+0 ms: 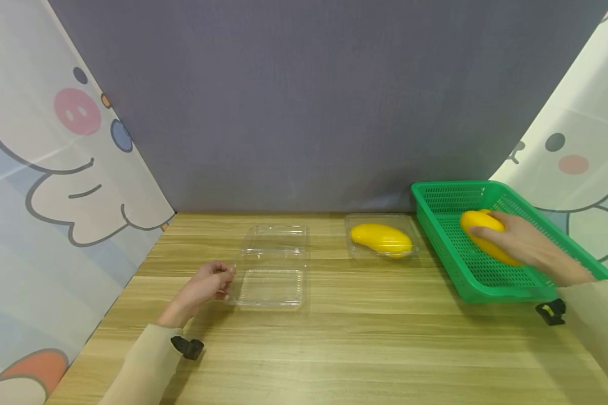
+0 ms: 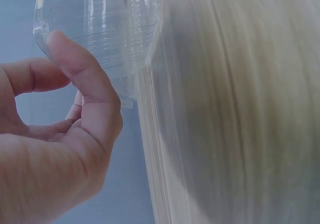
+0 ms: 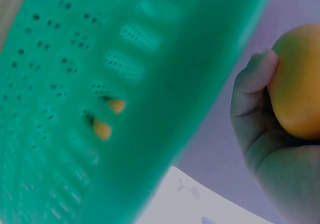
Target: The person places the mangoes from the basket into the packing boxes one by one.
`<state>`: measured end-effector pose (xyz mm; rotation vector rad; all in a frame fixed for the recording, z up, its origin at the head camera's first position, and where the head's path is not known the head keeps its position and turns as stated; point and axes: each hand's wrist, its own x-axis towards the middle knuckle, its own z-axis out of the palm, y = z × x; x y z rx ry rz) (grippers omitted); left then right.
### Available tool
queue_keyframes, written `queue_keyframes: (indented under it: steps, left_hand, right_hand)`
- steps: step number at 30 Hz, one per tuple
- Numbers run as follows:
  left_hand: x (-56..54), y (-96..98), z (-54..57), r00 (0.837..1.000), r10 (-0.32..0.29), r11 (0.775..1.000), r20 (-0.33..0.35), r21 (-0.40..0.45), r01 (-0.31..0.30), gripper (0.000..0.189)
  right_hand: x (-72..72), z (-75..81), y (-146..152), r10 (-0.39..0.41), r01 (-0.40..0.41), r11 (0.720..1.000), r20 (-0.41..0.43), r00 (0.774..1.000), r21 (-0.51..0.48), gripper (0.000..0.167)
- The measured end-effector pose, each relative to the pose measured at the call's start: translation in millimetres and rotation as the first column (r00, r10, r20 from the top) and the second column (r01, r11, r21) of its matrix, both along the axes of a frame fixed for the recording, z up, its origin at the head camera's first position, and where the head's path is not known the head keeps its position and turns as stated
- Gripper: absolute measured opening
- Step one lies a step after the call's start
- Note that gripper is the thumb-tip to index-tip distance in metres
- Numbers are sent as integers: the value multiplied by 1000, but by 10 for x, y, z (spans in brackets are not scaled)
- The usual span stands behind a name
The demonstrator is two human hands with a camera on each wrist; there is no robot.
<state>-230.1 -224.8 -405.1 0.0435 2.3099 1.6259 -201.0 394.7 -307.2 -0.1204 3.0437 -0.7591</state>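
A clear plastic clamshell box point(image 1: 272, 287) lies with its lid folded back on the table. My left hand point(image 1: 209, 283) is at its near left side, and the curled fingers point(image 2: 92, 91) pinch its rim in the left wrist view. Over the green basket point(image 1: 456, 275), my right hand point(image 1: 519, 239) grips a yellow mango point(image 1: 486, 239). The right wrist view shows the thumb pressed against this mango point(image 3: 300, 84), above the basket's rim. Between box and basket, another mango point(image 1: 380, 239) lies inside a second clear plastic box point(image 1: 357, 219).
More yellow shows through the slots of the basket wall point(image 3: 165, 109) in the right wrist view. The wooden table point(image 1: 334, 349) ends at a grey panel point(image 1: 304, 112) at the back. Cartoon-printed sheets point(image 1: 10, 225) stand at both sides.
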Motion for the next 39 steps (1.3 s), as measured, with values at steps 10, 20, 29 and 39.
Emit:
queue_keyframes:
  steps: [10, 20, 29, 39]
  left_hand:
    - [10, 33, 0, 1000, -3, 1000, -8, 17, 4, 30]
    - [4, 60, 0, 1000, -1, 1000, -8, 21, 1, 28]
    - [-4, 70, -24, 1000, 14, 1000, -10, 26, -14, 31]
    - [-14, 66, -46, 1000, 18, 999, -4, 44, -18, 31]
  right_hand:
    - [41, 49, -139, -10, 10, 999, -6, 1000, -37, 71]
    - [94, 41, -259, 3, -7, 998, -57, 998, -64, 60]
    - [131, -42, -357, 3, -10, 995, -74, 997, -99, 56]
    - [192, -78, -508, 4, -19, 987, -95, 995, -158, 48]
